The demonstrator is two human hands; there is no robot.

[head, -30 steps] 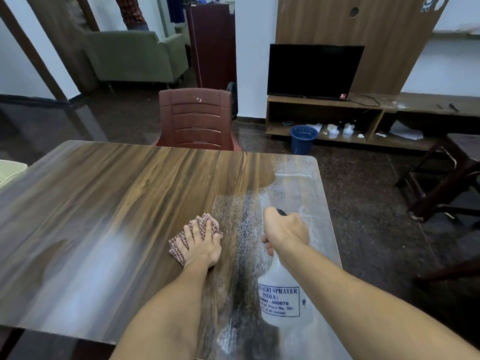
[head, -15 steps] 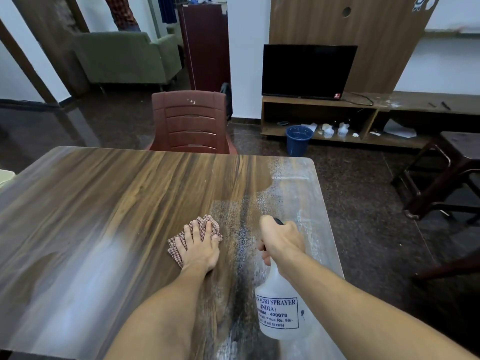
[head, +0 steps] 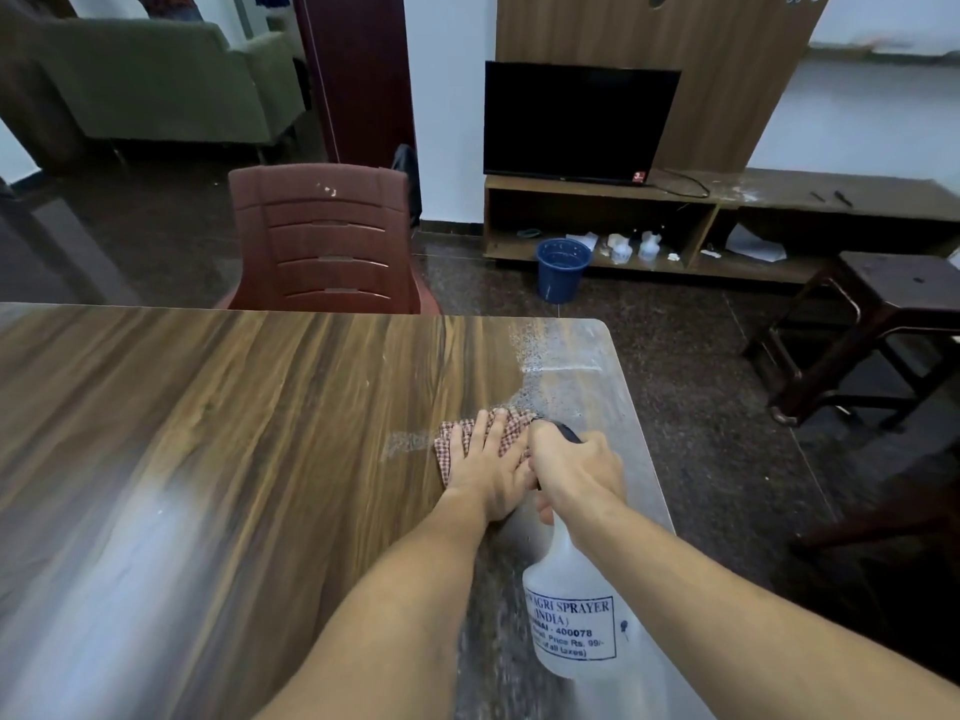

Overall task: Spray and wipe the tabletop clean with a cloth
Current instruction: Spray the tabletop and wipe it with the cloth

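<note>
While gripped, spray bottle (head: 571, 631) seemingly nozzle-forward, upright.

Tabletop (head: 234, 433): directly before me, running off to my left. On it, toward its right end: cloth (head: 506, 433), lying flat under my left hand (head: 491, 472). Just right of that hand, touching it: my right hand (head: 576, 472), wrapped round the head of the spray bottle (head: 574, 623), which hangs above the table's near right part. Spray droplets (head: 550, 366): on the table's far right corner, beyond the cloth. Chair (head: 324, 241): behind the table's far edge. Bucket (head: 563, 270): on the floor, right of the chair, before the low shelf unit (head: 727, 200). Television (head: 579, 122): on that unit. Stool (head: 883, 314): far right, on the floor.
</note>
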